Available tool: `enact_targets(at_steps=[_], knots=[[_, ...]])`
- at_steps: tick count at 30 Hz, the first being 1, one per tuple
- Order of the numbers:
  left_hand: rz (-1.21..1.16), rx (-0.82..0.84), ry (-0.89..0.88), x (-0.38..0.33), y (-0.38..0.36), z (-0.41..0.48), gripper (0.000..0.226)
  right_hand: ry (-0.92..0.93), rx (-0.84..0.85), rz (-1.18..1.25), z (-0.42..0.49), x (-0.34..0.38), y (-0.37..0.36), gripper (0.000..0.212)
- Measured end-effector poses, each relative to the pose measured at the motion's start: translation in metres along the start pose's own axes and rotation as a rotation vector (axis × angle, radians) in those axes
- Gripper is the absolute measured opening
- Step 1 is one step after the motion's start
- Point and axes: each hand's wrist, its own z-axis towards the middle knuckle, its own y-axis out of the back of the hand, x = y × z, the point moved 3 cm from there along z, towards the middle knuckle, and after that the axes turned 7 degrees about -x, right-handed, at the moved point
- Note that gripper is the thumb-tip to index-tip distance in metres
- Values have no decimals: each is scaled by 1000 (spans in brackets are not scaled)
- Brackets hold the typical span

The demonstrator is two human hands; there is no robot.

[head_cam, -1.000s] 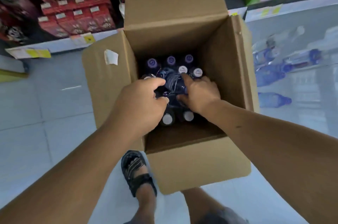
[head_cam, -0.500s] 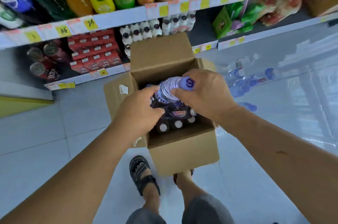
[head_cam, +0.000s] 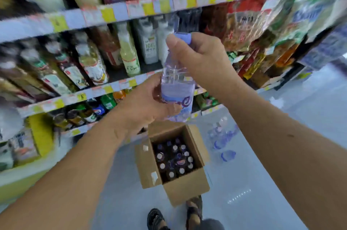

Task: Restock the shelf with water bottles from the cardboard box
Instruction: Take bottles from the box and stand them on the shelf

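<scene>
Clear water bottle (head_cam: 176, 81) upright, left hand (head_cam: 148, 104) gripping its base, right hand (head_cam: 199, 55) gripping its cap; cardboard box (head_cam: 185, 187) below hands.

Motion blur smears most of the print. The water bottle (head_cam: 177, 87) has a lilac label with one large white "e" - the other letters cannot be read. A white carton (head_cam: 150, 46) on the shelf (head_cam: 120, 83) shows digits resembling "100". The yellow price tags (head_cam: 81, 96) are illegible.
</scene>
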Motion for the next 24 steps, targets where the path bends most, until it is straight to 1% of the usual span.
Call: enact_targets(at_steps=[3, 5, 6, 7, 8, 9, 11, 12, 13, 15, 17, 21, 24], knots=[[20, 0, -57, -69, 16, -19, 82, 18, -14, 106, 10, 67, 21, 46], [21, -49, -105, -111, 23, -26, 85, 44, 23, 111, 13, 104, 30, 58], [19, -79, -142, -130, 27, -28, 78, 55, 61, 90, 14, 117, 34, 60], [20, -111, -184, -147, 30, -30, 67, 68, 101, 88, 13, 126, 38, 51], [18, -141, -220, -162, 32, -31, 57, 59, 152, 105, 11, 128, 39, 37], [20, -172, -256, -177, 35, -32, 52, 38, 194, 120, 10, 130, 40, 32], [43, -206, -304, -200, 39, -31, 53, 13, 199, 130, 11, 134, 41, 46], [59, -205, -308, -208, 39, -30, 55, 9, 170, 145, 14, 137, 43, 50], [73, -209, -309, -214, 39, -28, 58, 14, 142, 177, 21, 138, 46, 45], [79, -205, -279, -224, 40, -23, 64, 18, 150, 229, 35, 147, 54, 31], [85, -186, -242, -238, 41, -20, 72, 37, 189, 236, 49, 154, 64, 34], [75, -197, -270, -268, 38, -7, 63, 114, 240, 209, 83, 168, 83, 27], [64, -238, -253, -281, 36, 9, 66, 170, 312, 177, 108, 172, 93, 32]])
